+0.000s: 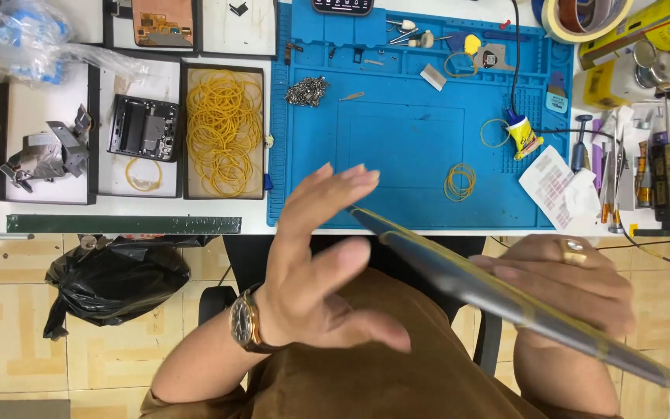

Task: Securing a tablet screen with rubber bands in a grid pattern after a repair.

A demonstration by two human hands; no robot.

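While the right hand [575, 287] cradles the thin dark tablet [505, 299] edge-up below the blue mat [412, 147], its grip closed underneath for support, the left hand [316, 264] hovers open beside it.

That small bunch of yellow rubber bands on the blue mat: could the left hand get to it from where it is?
Probably yes. The left hand is open and empty, and the rubber bands lie on bare blue mat just beyond it; only the flat device's near end lies alongside.
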